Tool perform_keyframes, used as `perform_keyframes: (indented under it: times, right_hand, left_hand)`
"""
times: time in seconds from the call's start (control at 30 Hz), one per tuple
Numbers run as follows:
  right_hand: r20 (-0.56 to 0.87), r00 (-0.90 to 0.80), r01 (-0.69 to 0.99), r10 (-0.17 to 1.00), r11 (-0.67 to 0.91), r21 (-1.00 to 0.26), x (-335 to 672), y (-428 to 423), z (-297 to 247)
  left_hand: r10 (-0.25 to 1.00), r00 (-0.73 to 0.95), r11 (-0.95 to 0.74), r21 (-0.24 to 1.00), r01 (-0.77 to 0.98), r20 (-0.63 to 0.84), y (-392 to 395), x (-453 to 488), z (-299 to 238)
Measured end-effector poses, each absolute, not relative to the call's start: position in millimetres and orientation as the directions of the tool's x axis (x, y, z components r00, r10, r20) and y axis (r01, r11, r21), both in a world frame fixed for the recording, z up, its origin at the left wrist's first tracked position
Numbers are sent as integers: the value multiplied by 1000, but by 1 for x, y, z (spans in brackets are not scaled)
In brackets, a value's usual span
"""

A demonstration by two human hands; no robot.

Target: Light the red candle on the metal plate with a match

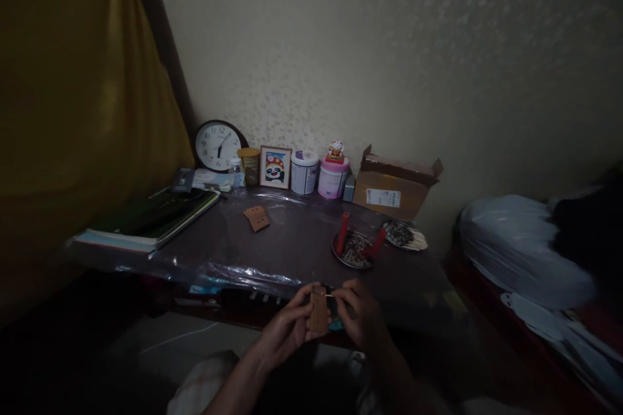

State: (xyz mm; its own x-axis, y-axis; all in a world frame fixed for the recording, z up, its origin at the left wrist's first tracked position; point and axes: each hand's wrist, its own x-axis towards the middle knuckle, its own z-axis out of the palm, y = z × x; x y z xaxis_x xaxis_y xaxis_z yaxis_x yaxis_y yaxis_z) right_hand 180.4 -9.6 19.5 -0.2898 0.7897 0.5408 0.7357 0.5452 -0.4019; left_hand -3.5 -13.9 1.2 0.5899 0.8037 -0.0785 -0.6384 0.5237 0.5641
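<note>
My left hand (293, 323) is closed around a small brown matchbox (318, 312), held upright just off the table's front edge. My right hand (359, 311) pinches a thin pale matchstick (329, 295) at the top of the box; no flame shows on it. Beyond my hands a round dark plate (354, 265) bears two red candles, one upright (343, 233) and one leaning (378, 243), among dark bits. Behind and to the right, a second plate (388, 241) holds several matchsticks (415, 240), some dark, some pale. Another brown folded cardboard piece (257, 218) lies on the table.
Along the wall stand a clock (219, 144), a framed panda picture (275, 167), two tins (305, 172), a figurine (335, 152) and an open cardboard box (389, 188). A large green book (160, 220) lies left on the plastic-covered table (292, 240). Bags (520, 249) sit at right.
</note>
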Motion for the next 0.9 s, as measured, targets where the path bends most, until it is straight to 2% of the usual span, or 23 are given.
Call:
perform_keyframes:
  times: [0.2,0.5,0.9]
  right_hand:
    - [545,-288,707,788,558,-434,182,-9,21]
    - [462,-267,606,846,520,-602,169,-11,17]
    - [517,-122,442,847,513,-736,158,-12,22]
  left_hand:
    - [815,575,513,552,-657,-73,-15,-4,6]
    - [821,568,523,475,-707,-57,-15,-4,10]
    - [835,550,505,441,-742,-31,-13,-5,9]
